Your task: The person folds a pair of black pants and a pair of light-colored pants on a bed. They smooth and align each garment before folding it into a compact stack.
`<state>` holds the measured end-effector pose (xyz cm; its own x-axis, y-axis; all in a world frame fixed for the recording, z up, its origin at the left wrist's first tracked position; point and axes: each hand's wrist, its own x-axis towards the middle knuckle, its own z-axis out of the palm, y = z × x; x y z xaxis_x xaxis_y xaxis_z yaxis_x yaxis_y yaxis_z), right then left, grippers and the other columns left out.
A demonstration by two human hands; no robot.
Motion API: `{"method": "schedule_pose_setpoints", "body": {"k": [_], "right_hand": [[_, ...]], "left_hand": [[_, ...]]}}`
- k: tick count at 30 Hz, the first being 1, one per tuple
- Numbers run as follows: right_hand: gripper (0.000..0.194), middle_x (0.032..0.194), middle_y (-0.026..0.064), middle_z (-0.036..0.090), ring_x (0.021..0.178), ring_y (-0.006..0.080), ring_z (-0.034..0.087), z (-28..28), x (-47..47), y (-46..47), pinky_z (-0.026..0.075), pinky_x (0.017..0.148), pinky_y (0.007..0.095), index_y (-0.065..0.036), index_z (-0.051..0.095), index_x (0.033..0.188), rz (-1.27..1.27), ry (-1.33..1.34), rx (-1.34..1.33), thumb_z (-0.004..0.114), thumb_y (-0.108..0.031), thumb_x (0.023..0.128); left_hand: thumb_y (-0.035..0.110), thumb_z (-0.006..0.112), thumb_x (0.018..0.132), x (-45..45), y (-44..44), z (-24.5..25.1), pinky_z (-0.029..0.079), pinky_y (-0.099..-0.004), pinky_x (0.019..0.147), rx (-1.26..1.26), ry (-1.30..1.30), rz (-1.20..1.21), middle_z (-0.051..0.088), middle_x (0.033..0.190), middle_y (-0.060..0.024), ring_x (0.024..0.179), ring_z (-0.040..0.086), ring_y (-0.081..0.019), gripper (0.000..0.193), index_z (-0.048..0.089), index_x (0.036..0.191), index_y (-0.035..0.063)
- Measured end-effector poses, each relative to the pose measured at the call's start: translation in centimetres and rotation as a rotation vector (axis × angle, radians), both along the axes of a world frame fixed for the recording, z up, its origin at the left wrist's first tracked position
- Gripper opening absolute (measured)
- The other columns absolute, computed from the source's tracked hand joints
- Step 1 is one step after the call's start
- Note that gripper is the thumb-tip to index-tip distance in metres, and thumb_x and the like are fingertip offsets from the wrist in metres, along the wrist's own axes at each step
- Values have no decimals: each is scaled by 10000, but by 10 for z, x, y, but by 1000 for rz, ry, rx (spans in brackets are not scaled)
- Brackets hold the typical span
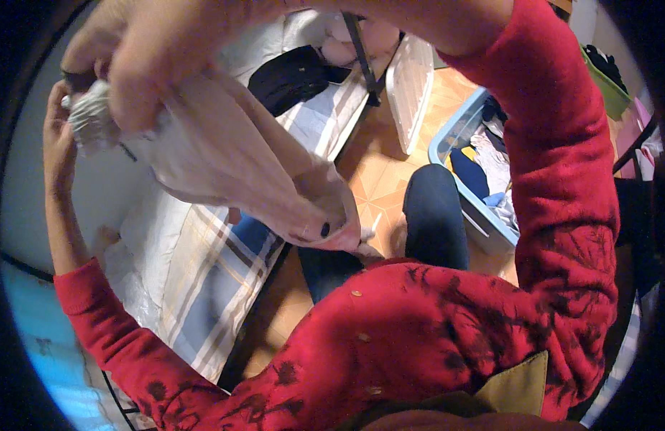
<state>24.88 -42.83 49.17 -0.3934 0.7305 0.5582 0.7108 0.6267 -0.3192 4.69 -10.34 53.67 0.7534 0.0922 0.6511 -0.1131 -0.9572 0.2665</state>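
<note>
A pale pinkish garment [230,145] hangs slack from my raised hands at the upper left. My right hand [138,75], partly blurred and close to the camera, grips its upper end. Behind a bunched white ribbed part [92,121], my left hand [60,108] has its fingers curled against the cloth. The garment's lower end droops toward my knees and bears a small dark spot. Which part of the garment each hand holds is hard to tell.
Beneath lies a bed with a striped plaid cover [203,269], bearing a folded black garment [289,78]. A light-blue plastic bin [445,140] of clothes stands on the tiled floor [370,188] at right. Near it leans a clear plastic lid [410,91]; farther right is a green basket [607,86].
</note>
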Motion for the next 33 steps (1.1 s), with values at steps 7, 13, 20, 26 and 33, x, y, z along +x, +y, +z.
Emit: {"method": "schedule_pose_setpoints", "body": {"k": [7, 13, 20, 26, 33], "right_hand": [[445, 865, 115, 679, 789, 218, 662, -21, 7, 37, 549, 658, 352, -19, 631, 1070, -102, 28, -343, 716, -264, 708], [430, 782, 108, 664, 717, 214, 624, -22, 24, 14, 492, 656, 339, 15, 651, 922, 12, -126, -338, 755, -372, 767], [349, 678, 132, 593, 667, 218, 597, 25, 113, 8, 463, 616, 374, -8, 622, 845, -682, -353, -23, 721, -340, 810], [369, 794, 167, 649, 730, 329, 625, 55, 148, 9, 489, 668, 418, -32, 652, 884, -820, -723, 321, 734, -374, 774], [435, 833, 167, 666, 775, 342, 637, 54, 149, -2, 518, 725, 415, -39, 686, 925, -952, -839, 232, 724, -441, 765]], "left_hand": [[42, 519, 852, 1, -17, -3, 375, -215, 840, 14, 53, 41, 500, 980, 42, 925, 459, -66, 235, 507, 1081, 93], [-37, 466, 777, 2, -9, -2, 355, -194, 783, 65, 9, 144, 456, 923, 42, 850, 430, -70, 260, 480, 1008, 82], [-90, 444, 718, 12, -24, -4, 341, -180, 746, 86, 143, 25, 427, 884, 37, 833, 412, -62, 271, 474, 943, 58], [-28, 459, 675, 46, -52, -13, 389, -221, 692, 283, 180, 50, 517, 892, -16, 772, 449, -103, 447, 499, 1110, 65], [315, 666, 848, 76, -50, -25, 423, -284, 664, 470, 203, 289, 543, 814, -39, 710, 479, -149, 330, 554, 1030, 63]]}}
